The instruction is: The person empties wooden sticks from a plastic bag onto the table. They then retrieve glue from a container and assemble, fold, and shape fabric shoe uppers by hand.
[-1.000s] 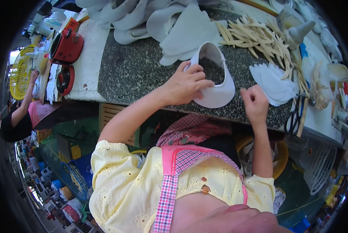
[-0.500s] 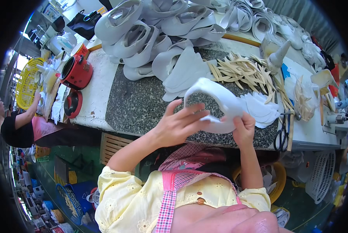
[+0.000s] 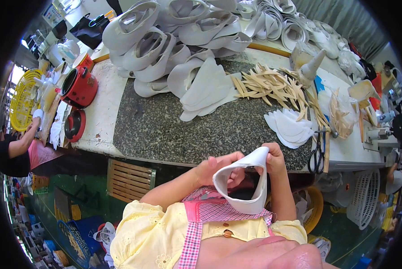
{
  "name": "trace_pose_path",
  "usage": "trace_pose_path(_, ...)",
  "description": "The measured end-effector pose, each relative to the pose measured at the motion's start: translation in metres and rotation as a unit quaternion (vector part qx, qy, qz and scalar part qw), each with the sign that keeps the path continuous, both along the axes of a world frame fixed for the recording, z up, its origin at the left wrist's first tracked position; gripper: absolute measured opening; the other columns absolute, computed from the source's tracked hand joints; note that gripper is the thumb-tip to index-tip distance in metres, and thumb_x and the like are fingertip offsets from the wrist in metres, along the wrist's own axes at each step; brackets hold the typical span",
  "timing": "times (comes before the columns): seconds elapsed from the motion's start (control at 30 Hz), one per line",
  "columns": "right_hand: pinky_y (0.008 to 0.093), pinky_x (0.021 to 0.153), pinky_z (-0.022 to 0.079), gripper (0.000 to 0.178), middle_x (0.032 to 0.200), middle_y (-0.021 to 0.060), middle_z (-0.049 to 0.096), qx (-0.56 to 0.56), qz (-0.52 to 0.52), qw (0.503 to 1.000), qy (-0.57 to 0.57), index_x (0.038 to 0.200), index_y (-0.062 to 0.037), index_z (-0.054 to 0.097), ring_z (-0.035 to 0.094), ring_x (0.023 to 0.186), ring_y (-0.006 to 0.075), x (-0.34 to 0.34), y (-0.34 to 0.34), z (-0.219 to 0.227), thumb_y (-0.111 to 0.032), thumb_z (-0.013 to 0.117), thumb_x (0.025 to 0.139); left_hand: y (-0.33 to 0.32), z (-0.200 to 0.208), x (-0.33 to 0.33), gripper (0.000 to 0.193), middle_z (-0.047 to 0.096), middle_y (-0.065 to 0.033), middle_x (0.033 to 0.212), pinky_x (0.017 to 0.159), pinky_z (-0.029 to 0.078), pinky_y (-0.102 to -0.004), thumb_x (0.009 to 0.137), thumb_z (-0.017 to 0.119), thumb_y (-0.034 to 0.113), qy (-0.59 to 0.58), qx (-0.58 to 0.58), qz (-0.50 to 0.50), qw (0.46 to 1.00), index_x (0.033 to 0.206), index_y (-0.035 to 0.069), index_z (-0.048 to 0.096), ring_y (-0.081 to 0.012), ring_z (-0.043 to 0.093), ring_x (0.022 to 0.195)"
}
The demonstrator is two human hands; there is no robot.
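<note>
A white shoe upper (image 3: 249,206) hangs between my hands, over the table's near edge and in front of my apron, its oval opening facing up toward me. My right hand (image 3: 275,159) pinches its pointed end at the upper right. My left hand (image 3: 216,168) grips the left rim, with curled fingertips showing inside the opening. Beyond lie a stack of flat white upper pieces (image 3: 205,92), a heap of narrow beige strips (image 3: 270,85) and a fan of small white pieces (image 3: 289,128). Many grey-white uppers (image 3: 149,51) are piled at the back.
A dark speckled slab (image 3: 151,123) lies on the white table. Black scissors (image 3: 317,154) rest at its right edge. A red pot (image 3: 80,87) and its red lid (image 3: 75,125) sit at the left. Farther left, another person (image 3: 19,150) works beside a yellow basket (image 3: 25,96).
Both hands have brought the shoe upper down from above the slab toward my body and turned it, so its opening now faces me. My left fingers have curled in. The view has shifted slightly.
</note>
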State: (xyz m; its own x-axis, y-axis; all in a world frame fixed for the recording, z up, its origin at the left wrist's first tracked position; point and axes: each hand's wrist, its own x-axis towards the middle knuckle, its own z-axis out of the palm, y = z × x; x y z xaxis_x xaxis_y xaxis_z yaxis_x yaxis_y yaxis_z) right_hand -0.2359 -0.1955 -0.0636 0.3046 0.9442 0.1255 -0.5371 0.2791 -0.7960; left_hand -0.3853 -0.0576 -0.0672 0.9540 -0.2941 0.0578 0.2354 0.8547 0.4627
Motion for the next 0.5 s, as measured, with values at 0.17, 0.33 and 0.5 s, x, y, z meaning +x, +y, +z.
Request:
trace_pose_path(0.17,0.0221,0.038,0.041,0.043,0.059,0.0095,0.056,-0.027,0.062,0.997,-0.039,0.074,0.0057,0.054,0.054,0.045,0.0131,0.004,0.001,0.0,-0.037,0.063,0.074,-0.011,-0.026,-0.013,0.1,0.056,-0.0127,0.083,0.065,0.044,-0.0282,0.054,0.068,0.059,-0.082,-0.11,-0.127,0.982,0.124,0.0,0.028,-0.0242,0.055,0.078)
trace_pose_path(0.33,0.0198,0.046,0.039,0.046,0.065,0.006,0.056,0.058,0.118,0.99,0.051,0.082,0.0047,0.054,0.053,0.053,0.0098,0.004,-0.005,-0.016,-0.034,0.072,0.064,0.003,0.036,-0.006,0.05,0.06,-0.0129,0.072,0.064,0.046,-0.0279,0.054,0.077,0.038,-0.097,-0.055,-0.081,0.99,0.08,-0.002,0.063,-0.0213,0.059,0.068)
trace_pose_path(0.5,0.0223,0.056,0.039,0.02,0.067,0.0001,0.052,-0.224,-0.222,0.871,-0.377,0.083,-0.0028,0.056,0.051,0.061,0.0123,0.001,0.0,-0.011,-0.008,0.067,0.067,0.048,0.004,0.026,0.03,0.061,-0.0067,0.069,0.054,0.047,-0.0292,0.06,0.064,0.011,-0.028,0.701,0.221,0.677,0.09,0.007,0.064,-0.0205,0.059,0.056)
